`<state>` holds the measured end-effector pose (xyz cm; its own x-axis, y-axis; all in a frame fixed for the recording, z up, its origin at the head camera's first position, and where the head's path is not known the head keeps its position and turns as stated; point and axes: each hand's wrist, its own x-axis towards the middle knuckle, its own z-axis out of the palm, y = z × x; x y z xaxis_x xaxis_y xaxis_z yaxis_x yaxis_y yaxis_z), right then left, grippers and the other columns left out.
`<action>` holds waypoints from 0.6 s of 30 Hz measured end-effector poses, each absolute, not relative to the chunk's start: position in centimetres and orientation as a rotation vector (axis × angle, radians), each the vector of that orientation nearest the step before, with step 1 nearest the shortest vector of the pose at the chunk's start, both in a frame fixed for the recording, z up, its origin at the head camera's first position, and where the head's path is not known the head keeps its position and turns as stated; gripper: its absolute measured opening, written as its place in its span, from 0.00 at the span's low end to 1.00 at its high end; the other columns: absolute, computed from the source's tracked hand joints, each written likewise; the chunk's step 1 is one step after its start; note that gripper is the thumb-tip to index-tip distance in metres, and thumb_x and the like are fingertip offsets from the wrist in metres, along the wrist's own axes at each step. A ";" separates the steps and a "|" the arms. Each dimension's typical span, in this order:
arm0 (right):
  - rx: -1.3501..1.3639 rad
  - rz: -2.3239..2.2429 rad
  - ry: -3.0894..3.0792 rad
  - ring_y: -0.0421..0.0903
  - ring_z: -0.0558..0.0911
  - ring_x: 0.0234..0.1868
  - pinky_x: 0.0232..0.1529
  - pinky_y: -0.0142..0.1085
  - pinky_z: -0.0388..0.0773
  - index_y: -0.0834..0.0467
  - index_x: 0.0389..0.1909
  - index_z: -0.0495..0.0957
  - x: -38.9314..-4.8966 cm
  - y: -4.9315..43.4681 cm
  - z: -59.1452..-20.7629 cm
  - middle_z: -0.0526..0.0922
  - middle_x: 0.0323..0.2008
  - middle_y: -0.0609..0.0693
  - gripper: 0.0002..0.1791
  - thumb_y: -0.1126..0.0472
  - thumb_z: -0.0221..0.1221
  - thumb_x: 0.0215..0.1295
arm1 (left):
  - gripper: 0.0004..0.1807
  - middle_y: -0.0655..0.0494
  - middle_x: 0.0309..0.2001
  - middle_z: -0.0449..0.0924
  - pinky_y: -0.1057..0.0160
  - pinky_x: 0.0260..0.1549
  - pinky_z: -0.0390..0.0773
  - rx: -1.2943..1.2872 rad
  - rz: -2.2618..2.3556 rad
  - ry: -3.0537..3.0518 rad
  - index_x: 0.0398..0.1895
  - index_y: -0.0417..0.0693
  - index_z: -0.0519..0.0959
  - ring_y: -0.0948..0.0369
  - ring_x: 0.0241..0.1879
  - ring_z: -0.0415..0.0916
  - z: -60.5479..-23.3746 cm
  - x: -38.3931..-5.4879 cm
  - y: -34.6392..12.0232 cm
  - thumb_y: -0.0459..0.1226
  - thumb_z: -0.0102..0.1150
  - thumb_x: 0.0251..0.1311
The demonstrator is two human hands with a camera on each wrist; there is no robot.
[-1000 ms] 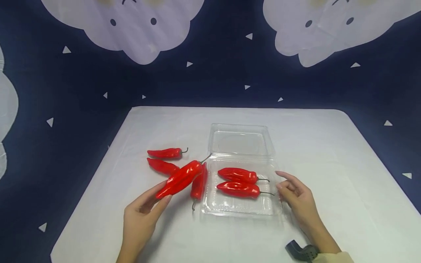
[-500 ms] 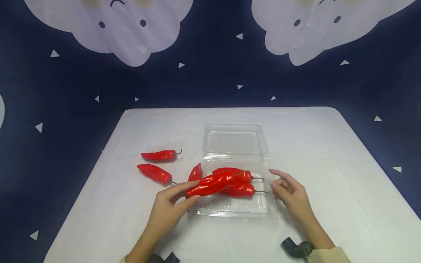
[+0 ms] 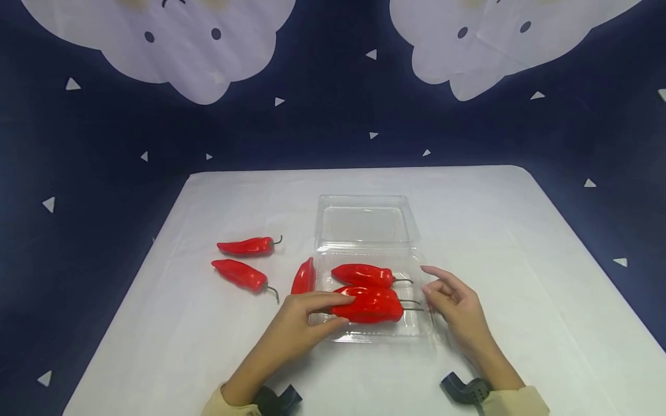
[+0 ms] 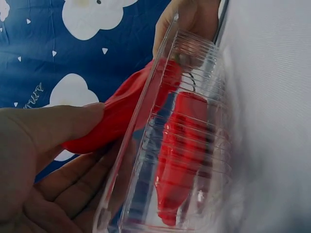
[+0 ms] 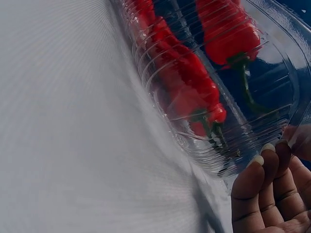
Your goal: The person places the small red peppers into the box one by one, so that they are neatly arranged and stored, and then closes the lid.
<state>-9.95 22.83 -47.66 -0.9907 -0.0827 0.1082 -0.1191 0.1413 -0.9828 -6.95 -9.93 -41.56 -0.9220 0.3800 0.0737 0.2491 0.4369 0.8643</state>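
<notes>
My left hand [image 3: 307, 320] pinches a red chili pepper [image 3: 372, 313] by its pointed end, between thumb and fingers. The pepper is low over the base of a clear plastic clamshell container [image 3: 416, 329], its stem pointing right. In the left wrist view the same pepper [image 4: 124, 109] slants above the rim. Two more red peppers lie in the base: one farther back [image 3: 361, 274], the other partly covered by the held one. My right hand [image 3: 463, 309] is at the container's right edge; in the right wrist view its fingertips [image 5: 256, 160] grip the rim.
The container's lid [image 3: 366, 222] lies open behind its base. Left of the base is a pepper [image 3: 303, 277], partly hidden by my left hand. Farther left lie an upper pepper [image 3: 247, 247] and a lower pepper [image 3: 241, 275] on the white table [image 3: 494, 219].
My left hand has carried the pepper rightward from above the loose peppers, then lowered it toward the container base, in front of the two there. The right hand stays at the container's edge.
</notes>
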 end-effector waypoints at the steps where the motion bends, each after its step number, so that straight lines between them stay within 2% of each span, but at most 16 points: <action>1: 0.209 2.037 -2.346 0.41 0.78 0.29 0.30 0.30 0.79 0.63 0.67 0.73 -10.0 22.8 -47.6 0.80 0.33 0.60 0.24 0.65 0.62 0.72 | 0.23 0.70 0.55 0.83 0.57 0.51 0.83 0.566 1.474 2.549 0.59 0.65 0.84 0.64 0.57 0.79 -41.5 -7.0 -9.8 0.41 0.74 0.59; 6: 0.188 2.056 -2.328 0.41 0.78 0.28 0.30 0.30 0.79 0.63 0.66 0.74 -10.0 22.7 -47.5 0.81 0.33 0.61 0.23 0.67 0.62 0.72 | 0.23 0.67 0.55 0.84 0.59 0.51 0.83 0.583 1.384 2.564 0.59 0.63 0.85 0.61 0.58 0.79 -41.3 -7.3 -9.3 0.42 0.74 0.59; 12: 0.183 2.066 -2.314 0.40 0.79 0.28 0.31 0.30 0.79 0.64 0.66 0.74 -10.2 22.7 -47.5 0.81 0.34 0.63 0.23 0.67 0.62 0.71 | 0.23 0.67 0.52 0.86 0.65 0.49 0.82 0.679 1.205 2.604 0.59 0.59 0.85 0.65 0.51 0.82 -41.0 -7.4 -9.0 0.41 0.75 0.58; 18: 0.154 2.046 -2.357 0.39 0.79 0.29 0.31 0.30 0.79 0.62 0.66 0.74 -10.0 22.7 -47.6 0.81 0.34 0.59 0.24 0.64 0.63 0.71 | 0.24 0.63 0.51 0.87 0.63 0.50 0.82 0.775 0.909 2.741 0.58 0.54 0.85 0.64 0.49 0.84 -40.4 -7.2 -8.7 0.44 0.75 0.57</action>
